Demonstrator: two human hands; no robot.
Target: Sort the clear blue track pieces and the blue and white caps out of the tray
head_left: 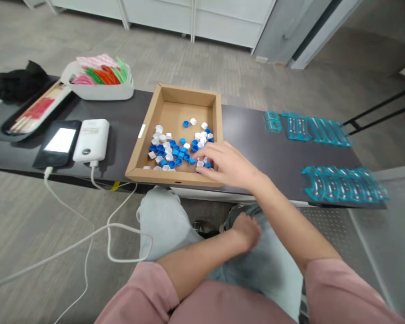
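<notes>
A shallow cardboard box stands on the dark table, with many small blue and white hexagonal caps scattered over its near half. My right hand reaches over the box's near right corner. Its thumb and forefinger are apart, with the fingertips right by a blue cap and several white ones. Close to my body, my left hand rests above my lap. Its fingers are curled in and slightly blurred, so anything inside them is hidden.
Teal clear-plastic packs lie on the right of the table. On the left are a phone, a white power bank with cables, a white basket of coloured pipe cleaners, a black tray with sticks and black cloth.
</notes>
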